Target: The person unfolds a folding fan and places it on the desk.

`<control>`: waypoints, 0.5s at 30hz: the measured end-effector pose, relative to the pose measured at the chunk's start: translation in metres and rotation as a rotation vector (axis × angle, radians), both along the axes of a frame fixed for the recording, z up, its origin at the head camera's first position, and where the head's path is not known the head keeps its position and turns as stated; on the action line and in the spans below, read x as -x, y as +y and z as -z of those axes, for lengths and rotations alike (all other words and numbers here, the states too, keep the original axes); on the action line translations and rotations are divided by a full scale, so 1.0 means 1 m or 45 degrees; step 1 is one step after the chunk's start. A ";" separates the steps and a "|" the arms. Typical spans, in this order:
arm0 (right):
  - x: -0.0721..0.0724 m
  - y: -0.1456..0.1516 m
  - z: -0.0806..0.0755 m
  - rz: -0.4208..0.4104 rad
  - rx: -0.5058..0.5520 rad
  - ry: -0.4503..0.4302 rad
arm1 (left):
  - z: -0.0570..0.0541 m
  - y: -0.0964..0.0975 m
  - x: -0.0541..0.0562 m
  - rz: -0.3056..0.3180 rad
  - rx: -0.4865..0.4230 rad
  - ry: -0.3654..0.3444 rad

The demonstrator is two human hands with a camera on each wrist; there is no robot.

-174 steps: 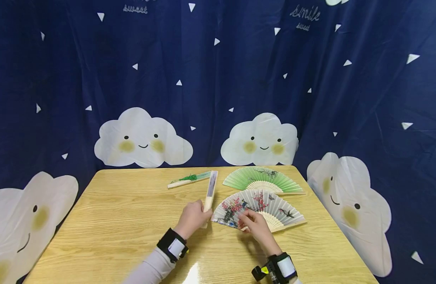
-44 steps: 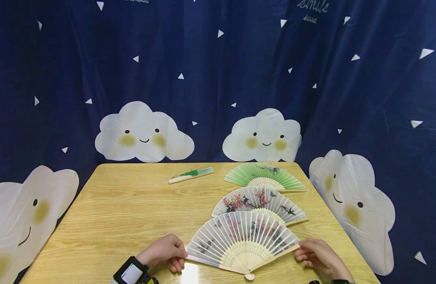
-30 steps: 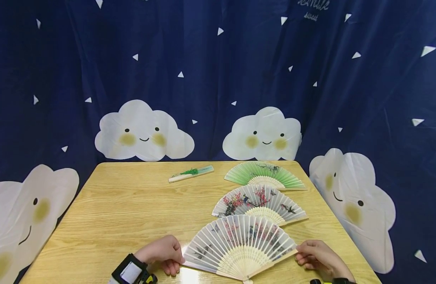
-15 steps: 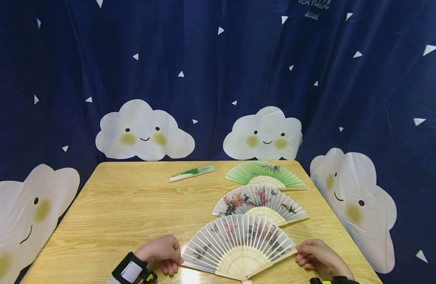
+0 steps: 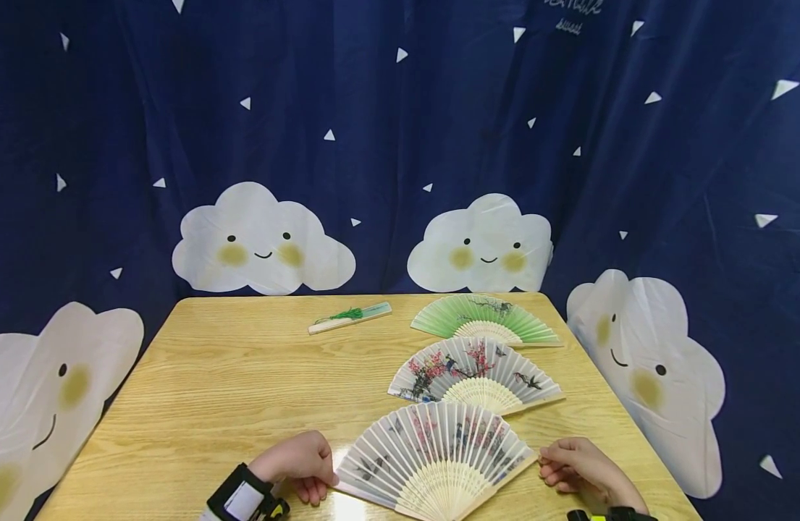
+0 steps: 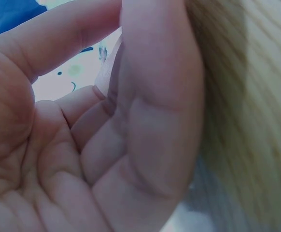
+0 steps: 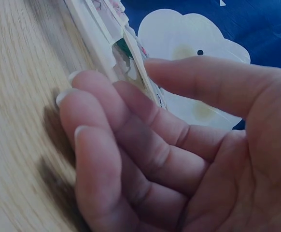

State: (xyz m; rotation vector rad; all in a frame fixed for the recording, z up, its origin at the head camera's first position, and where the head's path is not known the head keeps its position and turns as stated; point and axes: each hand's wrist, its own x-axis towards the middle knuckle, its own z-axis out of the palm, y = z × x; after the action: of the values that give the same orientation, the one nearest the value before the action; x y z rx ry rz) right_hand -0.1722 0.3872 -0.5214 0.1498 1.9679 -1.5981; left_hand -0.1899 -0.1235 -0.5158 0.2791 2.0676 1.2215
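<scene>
A spread folding fan [image 5: 439, 445], pale grey cloth with pink blossoms and dark birds on light wooden ribs, lies low at the front. My left hand [image 5: 297, 463] pinches the tip of its left outer rib. On the other side, the thumb and forefinger of my right hand [image 5: 585, 467] are at the tip of the right outer rib. In the right wrist view the fan's edge [image 7: 97, 34] runs between thumb and forefinger, the other fingers loosely curled. The left wrist view shows curled fingers [image 6: 155, 96] hiding most of the fan. Its pivot is cut off below.
Just behind lies a second spread fan [image 5: 432, 365] with pink blossoms, its front close to the held one. Farther back is a spread green fan [image 5: 439, 318]. A folded fan [image 5: 373, 312] with a green tassel lies at the back middle of the wooden table [image 5: 211, 376].
Earlier my left hand held this fan folded upright; afterwards it is spread between both hands. Most recently it has sunk slightly toward me, and its right edge has tilted more steeply.
</scene>
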 end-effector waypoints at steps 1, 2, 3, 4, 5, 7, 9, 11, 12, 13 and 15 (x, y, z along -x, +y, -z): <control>0.000 0.000 0.000 0.006 -0.002 0.003 | 0.000 0.000 0.000 0.000 -0.001 0.005; 0.000 -0.001 0.000 0.010 -0.007 0.005 | 0.000 0.000 0.000 -0.001 -0.002 0.011; 0.000 -0.001 -0.001 0.012 -0.009 0.006 | -0.001 0.000 0.000 -0.004 -0.003 0.016; 0.000 -0.001 -0.001 0.014 -0.011 0.008 | -0.001 0.000 0.000 -0.008 -0.004 0.021; 0.000 -0.001 -0.001 0.016 -0.010 0.008 | -0.002 -0.001 0.000 -0.011 -0.006 0.031; 0.000 0.000 -0.001 0.017 -0.012 0.009 | -0.002 -0.003 0.002 -0.015 -0.008 0.054; -0.001 0.001 -0.001 0.020 -0.019 0.016 | -0.004 -0.006 0.006 -0.021 -0.012 0.070; -0.001 0.002 -0.001 0.031 -0.030 0.028 | -0.007 -0.010 0.014 -0.025 -0.013 0.104; -0.002 0.002 -0.002 0.036 -0.038 0.035 | -0.009 -0.012 0.019 -0.030 -0.010 0.127; -0.002 0.002 -0.003 0.046 -0.042 0.037 | -0.012 -0.014 0.026 -0.043 -0.003 0.158; -0.002 0.002 -0.006 0.059 -0.059 0.052 | -0.018 -0.019 0.041 -0.094 0.018 0.241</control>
State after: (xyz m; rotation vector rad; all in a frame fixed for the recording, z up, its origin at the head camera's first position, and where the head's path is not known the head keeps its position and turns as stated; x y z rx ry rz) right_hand -0.1700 0.3891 -0.5156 0.1840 2.0473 -1.5973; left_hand -0.2304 -0.1423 -0.4979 0.3245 2.2655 1.2655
